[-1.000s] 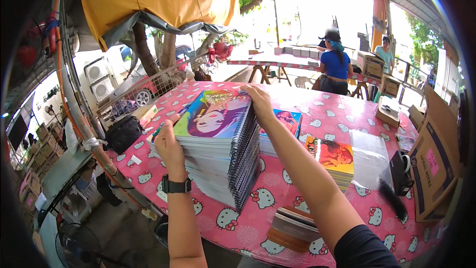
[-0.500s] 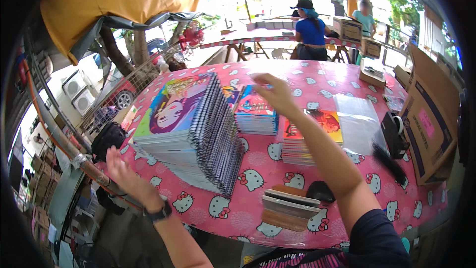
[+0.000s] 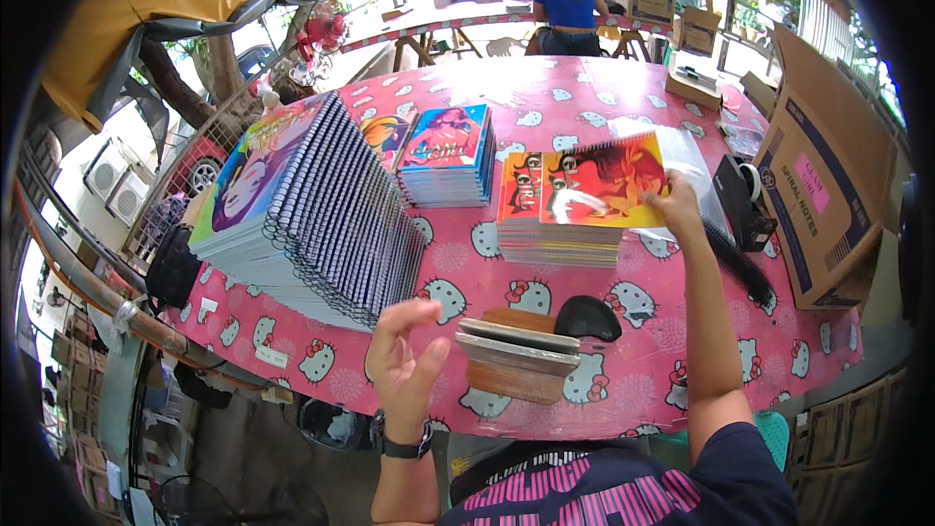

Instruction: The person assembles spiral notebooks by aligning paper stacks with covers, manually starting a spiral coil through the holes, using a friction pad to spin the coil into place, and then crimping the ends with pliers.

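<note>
My right hand (image 3: 676, 205) grips the right edge of a spiral notebook (image 3: 614, 197) with a red, orange and yellow cover. It is over a stack of similar notebooks (image 3: 557, 244), shifted to the right of the stack's left edge. My left hand (image 3: 404, 358), with a dark watch on the wrist, is raised near the table's front edge, fingers apart and holding nothing. It is nearest a wooden block with grey layers (image 3: 516, 356). Behind it on the left rises a tall stack of large spiral notebooks (image 3: 341, 219), their black coils facing right.
A stack of small blue notebooks (image 3: 448, 148) stands behind the tall stack. A black rounded object (image 3: 588, 319) lies beside the block. At right are a clear plastic sheet (image 3: 690, 151), a tape dispenser (image 3: 742, 200), loose black coils (image 3: 738, 268) and an open carton (image 3: 828, 185). Two people are beyond.
My right hand has moved right and taken hold of a red-and-yellow notebook. My left hand has come from beside the tall stack to the table's front middle. The view has shifted.
</note>
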A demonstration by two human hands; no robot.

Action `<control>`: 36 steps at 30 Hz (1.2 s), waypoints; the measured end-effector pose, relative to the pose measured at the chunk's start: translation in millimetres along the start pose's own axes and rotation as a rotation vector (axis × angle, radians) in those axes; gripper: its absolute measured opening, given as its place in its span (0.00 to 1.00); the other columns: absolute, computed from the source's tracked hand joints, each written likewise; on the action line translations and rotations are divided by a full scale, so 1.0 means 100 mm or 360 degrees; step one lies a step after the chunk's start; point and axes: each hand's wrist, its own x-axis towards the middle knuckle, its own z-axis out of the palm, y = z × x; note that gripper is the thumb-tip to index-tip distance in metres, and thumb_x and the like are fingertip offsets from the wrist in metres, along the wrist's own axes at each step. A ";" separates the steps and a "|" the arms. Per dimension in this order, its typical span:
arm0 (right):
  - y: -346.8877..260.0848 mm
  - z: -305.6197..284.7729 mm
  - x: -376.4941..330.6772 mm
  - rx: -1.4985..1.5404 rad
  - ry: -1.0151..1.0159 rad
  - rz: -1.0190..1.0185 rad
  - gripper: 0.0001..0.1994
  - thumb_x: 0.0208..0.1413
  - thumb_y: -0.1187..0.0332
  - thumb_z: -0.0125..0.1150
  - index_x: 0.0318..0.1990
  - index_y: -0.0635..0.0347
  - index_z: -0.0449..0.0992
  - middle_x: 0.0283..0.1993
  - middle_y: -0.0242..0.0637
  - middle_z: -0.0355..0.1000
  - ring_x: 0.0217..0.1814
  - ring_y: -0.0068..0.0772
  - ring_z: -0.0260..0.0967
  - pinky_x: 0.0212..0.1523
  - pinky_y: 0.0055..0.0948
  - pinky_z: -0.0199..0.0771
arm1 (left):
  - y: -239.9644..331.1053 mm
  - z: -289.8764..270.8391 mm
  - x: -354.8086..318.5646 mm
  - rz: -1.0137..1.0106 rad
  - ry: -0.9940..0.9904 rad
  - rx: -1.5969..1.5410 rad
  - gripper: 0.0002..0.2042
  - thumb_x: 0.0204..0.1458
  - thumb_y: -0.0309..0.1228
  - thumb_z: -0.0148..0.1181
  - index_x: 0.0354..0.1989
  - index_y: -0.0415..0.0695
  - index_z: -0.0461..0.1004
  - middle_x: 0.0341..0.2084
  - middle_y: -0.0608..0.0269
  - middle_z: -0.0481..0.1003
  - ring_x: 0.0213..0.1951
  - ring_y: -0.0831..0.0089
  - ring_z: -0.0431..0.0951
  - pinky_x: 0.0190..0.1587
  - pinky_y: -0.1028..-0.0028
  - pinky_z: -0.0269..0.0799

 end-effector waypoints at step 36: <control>-0.82 0.56 -2.16 0.0908 -0.0462 -0.0262 0.11 0.55 0.69 0.59 0.43 0.63 0.69 0.36 0.35 0.70 0.40 0.25 0.69 0.44 0.24 0.69 | -0.71 0.12 -0.17 -0.0493 0.0241 -0.0230 0.25 0.54 0.39 0.55 0.57 0.37 0.63 0.43 0.58 0.72 0.45 0.75 0.69 0.51 0.73 0.62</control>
